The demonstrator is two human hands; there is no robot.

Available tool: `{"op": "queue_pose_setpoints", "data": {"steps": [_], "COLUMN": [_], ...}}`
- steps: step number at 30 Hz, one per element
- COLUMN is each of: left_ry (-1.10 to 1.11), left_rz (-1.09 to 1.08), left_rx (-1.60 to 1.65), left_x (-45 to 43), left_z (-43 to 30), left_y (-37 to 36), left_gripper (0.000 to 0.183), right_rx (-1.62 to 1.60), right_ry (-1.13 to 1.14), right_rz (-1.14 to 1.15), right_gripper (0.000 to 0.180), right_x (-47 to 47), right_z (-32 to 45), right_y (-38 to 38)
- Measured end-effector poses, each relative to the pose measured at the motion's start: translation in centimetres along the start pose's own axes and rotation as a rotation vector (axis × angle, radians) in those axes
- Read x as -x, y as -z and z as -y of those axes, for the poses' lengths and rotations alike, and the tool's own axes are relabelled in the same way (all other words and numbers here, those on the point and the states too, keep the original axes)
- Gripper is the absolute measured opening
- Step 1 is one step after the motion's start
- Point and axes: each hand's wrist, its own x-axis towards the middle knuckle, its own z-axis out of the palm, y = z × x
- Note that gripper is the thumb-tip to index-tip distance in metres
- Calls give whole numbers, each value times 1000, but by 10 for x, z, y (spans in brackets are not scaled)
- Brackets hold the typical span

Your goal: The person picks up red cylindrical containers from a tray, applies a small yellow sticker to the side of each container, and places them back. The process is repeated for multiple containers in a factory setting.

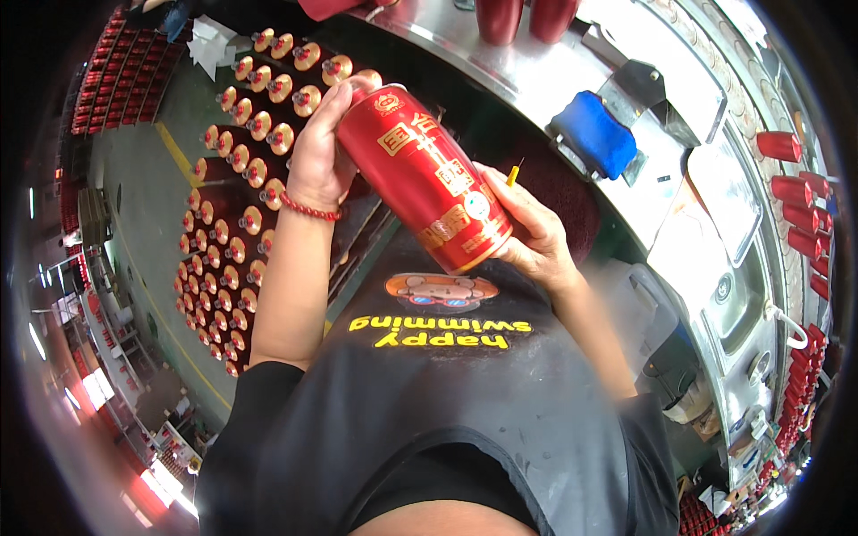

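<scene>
A glossy red bottle [422, 181] with gold writing and a round white mark is held tilted across my body. My left hand [320, 151] wraps its upper end, with a red bead bracelet on the wrist. At its base, my right hand [536, 234] supports the bottle with the fingers. A small yellow pointed tool with a thin needle-like tip [515, 174] sticks out between the fingers of my right hand. The far side of the bottle is hidden.
Rows of red bottles with gold collars [234, 157] stand at the left. A metal workbench [456, 60] curves along the right, carrying a blue cloth-like pad [596, 137] and red bottles [499, 20]. A sink [737, 301] is set farther along. Stacked red bottles [124, 70] rise beyond the green floor.
</scene>
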Motion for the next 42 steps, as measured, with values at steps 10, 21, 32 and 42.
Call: {"op": "queue_pose_setpoints", "data": {"steps": [10, 21, 32, 42], "left_ry": [-180, -160, -238, -193], "left_rz": [76, -26, 22, 213], "left_rx": [96, 2, 14, 215], "left_x": [8, 10, 11, 13], "left_z": [-18, -13, -9, -7], "left_y": [-16, -3, 7, -2], "left_gripper": [29, 29, 31, 29], "right_rx": [-456, -364, -748, -284], "right_ry": [-161, -112, -399, -98], "right_rz": [0, 8, -79, -2], "right_gripper": [68, 70, 64, 56], "right_x": [-9, -5, 1, -7], "right_z": [-1, -17, -12, -8], "right_y": [-6, -3, -12, 1]}}
